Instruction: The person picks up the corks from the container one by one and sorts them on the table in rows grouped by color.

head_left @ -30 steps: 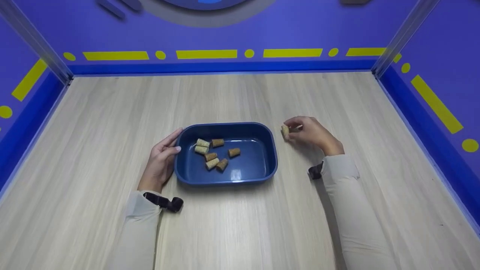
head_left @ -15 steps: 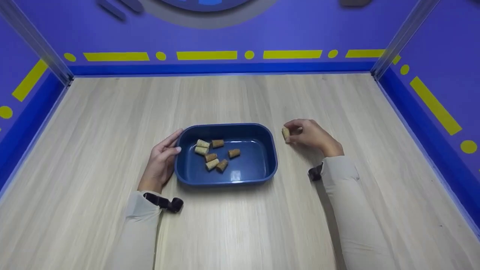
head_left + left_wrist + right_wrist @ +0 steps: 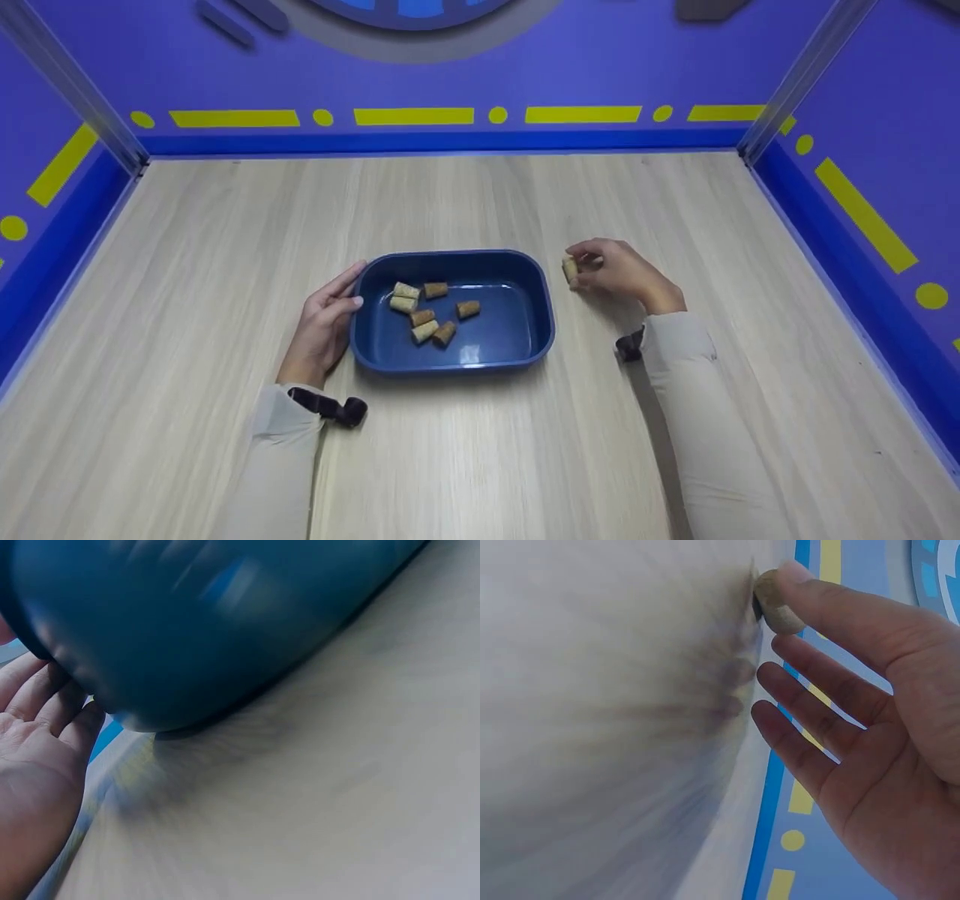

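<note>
My left hand (image 3: 324,326) holds the left end of a dark blue plastic box (image 3: 517,360), thumb at the rim and fingers along the outer wall. In the left wrist view its fingers (image 3: 56,709) lie against the blue wall. Several tapered corks, pale and brown, lie in the box, mostly in its left half; a brown cork (image 3: 468,309) sits nearer the middle. To the right of the box, my right hand (image 3: 622,274) pinches a pale cork (image 3: 570,270) between thumb and index finger, low over the table. The other fingers (image 3: 810,716) are spread and nearly straight.
A light wood-grain table (image 3: 450,202) runs under everything. Purple-blue panels with yellow markings (image 3: 414,116) enclose it at the back and both sides. Black wrist cameras (image 3: 349,412) are strapped over the pale sleeves (image 3: 697,405).
The head view has tilted slightly, so everything sits a little lower in it. The right hand dipped slightly with its cork; the left hand and the box have stayed in place.
</note>
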### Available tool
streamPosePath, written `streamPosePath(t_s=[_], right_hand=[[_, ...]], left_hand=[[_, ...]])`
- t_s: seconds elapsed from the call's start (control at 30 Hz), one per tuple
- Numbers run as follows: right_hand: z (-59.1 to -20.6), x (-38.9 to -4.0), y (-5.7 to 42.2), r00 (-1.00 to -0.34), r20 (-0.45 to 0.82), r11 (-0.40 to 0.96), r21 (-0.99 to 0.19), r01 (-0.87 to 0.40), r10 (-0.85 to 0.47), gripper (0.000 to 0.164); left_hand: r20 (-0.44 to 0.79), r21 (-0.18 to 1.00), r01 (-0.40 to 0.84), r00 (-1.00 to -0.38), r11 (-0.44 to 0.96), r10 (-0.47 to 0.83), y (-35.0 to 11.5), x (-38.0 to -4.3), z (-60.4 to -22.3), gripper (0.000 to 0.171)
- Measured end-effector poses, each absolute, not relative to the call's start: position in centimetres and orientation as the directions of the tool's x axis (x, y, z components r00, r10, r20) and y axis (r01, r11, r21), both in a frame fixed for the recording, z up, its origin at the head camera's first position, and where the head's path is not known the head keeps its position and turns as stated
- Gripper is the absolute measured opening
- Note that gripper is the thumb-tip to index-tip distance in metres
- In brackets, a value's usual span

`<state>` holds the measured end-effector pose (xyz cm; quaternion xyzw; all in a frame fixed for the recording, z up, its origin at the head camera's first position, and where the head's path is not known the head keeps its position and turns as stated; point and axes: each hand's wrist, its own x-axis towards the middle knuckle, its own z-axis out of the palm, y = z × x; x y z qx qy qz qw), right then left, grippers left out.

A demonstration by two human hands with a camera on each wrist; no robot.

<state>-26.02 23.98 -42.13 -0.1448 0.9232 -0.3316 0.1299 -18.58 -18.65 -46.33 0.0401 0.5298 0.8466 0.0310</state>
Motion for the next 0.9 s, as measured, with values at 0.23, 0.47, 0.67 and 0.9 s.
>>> streamPosePath(t_s=[0.23,0.47,0.67,0.9], right_hand=[[-40.5,-26.2,23.5,-0.921,-0.094,0.749,-0.616,-0.245,-0.378,0.045],[-37.9,-26.5,21.7,-0.897,0.015,0.716,-0.597,-0.363,-0.442,0.040],[-36.0,-26.5,19.2,-0.869,0.005,0.700,-0.591,-0.402,-0.496,0.037],[-34.7,-26.3,16.4,-0.824,-0.022,0.684,-0.570,-0.455,-0.566,0.035]], left_hand=[[0.045,0.901,-0.006,-0.993,-0.434,0.106,-18.8,-18.5,-46.5,0.059],[0.054,0.903,-0.003,-0.991,-0.429,0.119,-18.9,-18.6,-46.6,0.059],[0.055,0.897,0.001,-0.993,-0.442,0.109,-18.8,-18.6,-46.5,0.059],[0.057,0.895,0.004,-0.993,-0.446,0.105,-18.7,-18.6,-46.5,0.059]])
